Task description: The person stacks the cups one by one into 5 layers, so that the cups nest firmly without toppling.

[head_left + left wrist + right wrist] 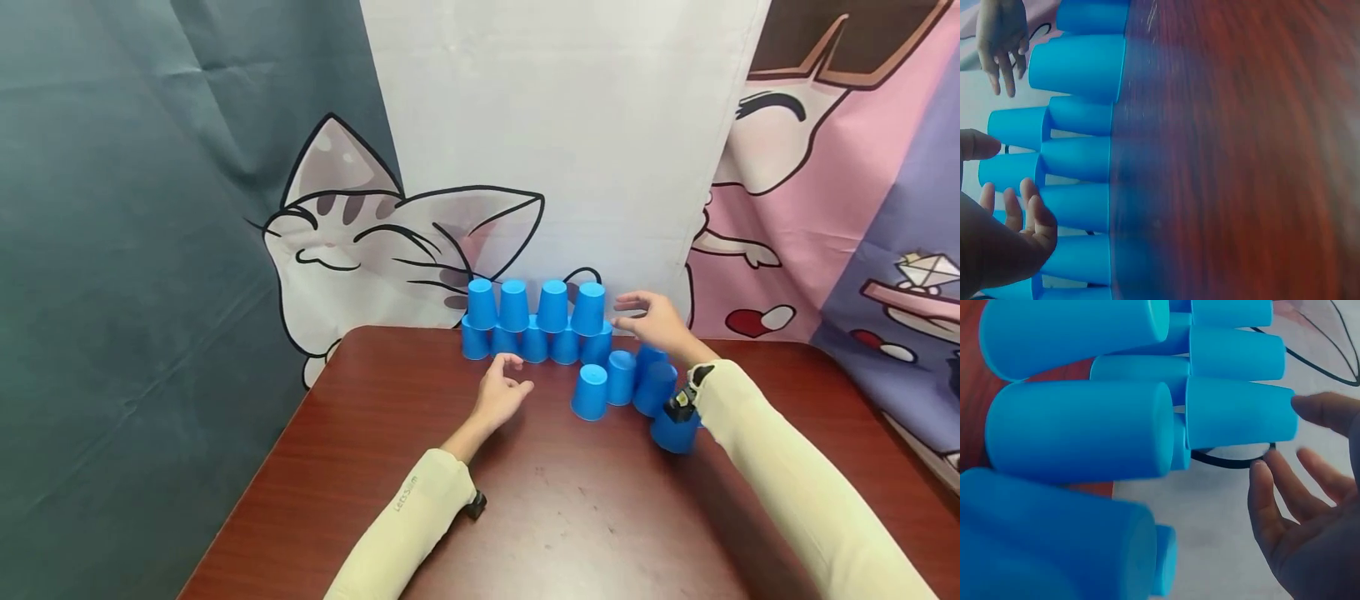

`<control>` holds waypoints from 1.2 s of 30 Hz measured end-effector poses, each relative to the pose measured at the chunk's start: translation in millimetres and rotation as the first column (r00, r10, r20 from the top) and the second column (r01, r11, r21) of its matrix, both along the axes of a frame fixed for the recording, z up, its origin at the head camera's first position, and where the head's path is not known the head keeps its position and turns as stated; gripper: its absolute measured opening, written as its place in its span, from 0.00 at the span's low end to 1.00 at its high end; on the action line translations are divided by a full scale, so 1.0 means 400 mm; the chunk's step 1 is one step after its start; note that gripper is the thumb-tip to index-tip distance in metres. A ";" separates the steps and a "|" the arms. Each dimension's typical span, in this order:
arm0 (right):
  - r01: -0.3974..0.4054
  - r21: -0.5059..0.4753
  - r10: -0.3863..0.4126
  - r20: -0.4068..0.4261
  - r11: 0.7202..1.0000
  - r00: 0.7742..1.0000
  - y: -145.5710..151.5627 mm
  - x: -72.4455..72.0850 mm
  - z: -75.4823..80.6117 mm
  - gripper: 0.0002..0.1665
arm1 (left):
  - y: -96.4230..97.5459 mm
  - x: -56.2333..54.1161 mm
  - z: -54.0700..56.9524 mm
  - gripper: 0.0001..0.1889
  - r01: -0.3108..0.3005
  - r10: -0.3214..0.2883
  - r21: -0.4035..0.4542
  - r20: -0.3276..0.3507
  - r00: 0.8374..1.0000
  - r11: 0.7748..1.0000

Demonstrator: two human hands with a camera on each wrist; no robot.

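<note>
Head view: the table (337, 467) bears stacked cups (535, 343) right of centre. The left hand (500, 397), loosely curved and empty, hangs lower left; nearer, the right hand (655, 323), fingers parted, empty, has the top row's upright end cup (588, 310) just leftward.

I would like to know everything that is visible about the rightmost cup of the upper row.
The cup is plain blue, smooth and plastic-looking, tapering to a closed base. It stands upside down, bridging the two rightmost lower-row cups. The right hand is beside it; whether they touch is unclear.
</note>
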State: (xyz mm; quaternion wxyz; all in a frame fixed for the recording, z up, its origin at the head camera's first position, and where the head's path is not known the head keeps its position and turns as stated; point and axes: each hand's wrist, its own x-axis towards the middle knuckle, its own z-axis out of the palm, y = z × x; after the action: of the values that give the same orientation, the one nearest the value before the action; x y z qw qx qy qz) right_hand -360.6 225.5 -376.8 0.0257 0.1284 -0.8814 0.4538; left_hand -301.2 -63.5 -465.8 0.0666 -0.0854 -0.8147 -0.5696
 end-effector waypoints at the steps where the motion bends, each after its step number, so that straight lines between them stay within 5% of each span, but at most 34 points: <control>1: -0.018 0.009 0.018 0.000 1.000 1.000 0.002 0.009 0.002 0.29 | 0.001 0.001 0.002 0.18 0.011 -0.011 -0.008 0.001 1.000 1.000; 10: -0.078 0.117 0.078 0.002 0.990 0.997 0.038 0.103 0.021 0.25 | 0.030 -0.006 0.030 0.23 0.119 -0.120 -0.094 -0.004 0.993 0.988; 15: -0.066 0.143 0.066 0.007 0.987 0.998 0.068 0.180 0.002 0.25 | 0.068 -0.005 0.024 0.32 0.140 -0.143 -0.199 0.004 0.990 0.970; 30: 0.138 0.220 -0.153 0.049 0.966 0.987 0.143 0.287 -0.062 0.39 | 0.181 -0.016 0.026 0.39 0.092 -0.077 -0.326 0.058 0.995 0.941; 36: 0.144 0.225 -0.159 0.049 0.964 0.986 0.156 0.309 -0.080 0.46 | 0.202 -0.017 0.024 0.38 0.071 -0.050 -0.325 0.071 0.996 0.943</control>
State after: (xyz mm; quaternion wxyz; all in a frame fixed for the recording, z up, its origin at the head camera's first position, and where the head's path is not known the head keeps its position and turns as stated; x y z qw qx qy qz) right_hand -237.0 287.8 -409.0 0.0165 0.0475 -0.9340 0.3538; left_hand -307.9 17.2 -456.3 0.0088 -0.1024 -0.8966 -0.4307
